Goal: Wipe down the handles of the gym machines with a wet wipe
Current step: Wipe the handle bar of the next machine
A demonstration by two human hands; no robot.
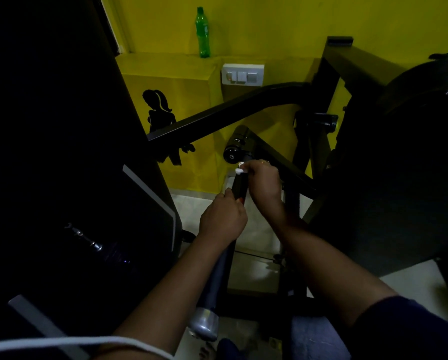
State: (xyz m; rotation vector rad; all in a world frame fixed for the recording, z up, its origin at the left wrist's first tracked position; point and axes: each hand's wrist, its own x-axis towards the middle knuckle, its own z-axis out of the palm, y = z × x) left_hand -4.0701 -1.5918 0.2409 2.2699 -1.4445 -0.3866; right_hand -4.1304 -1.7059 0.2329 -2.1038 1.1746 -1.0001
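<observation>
Arms extended: left hand point(223, 216), grip clamped round slim black cylindrical machine handle point(239, 187); right hand point(263, 181) above, grip pinching crumpled white wet wipe point(239, 170) at handle's top.

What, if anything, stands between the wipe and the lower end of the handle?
The left hand grips the handle below the right hand, which holds the wipe at its top end. After a short bare stretch, the left hand is in the way.

The yellow wall point(295, 22) in front of me.
A green bottle point(202, 32) stands upright on the ledge point(165, 61); lower right of it is a white switch plate point(243, 74), lower left a black silhouette sticker point(158, 110).
</observation>
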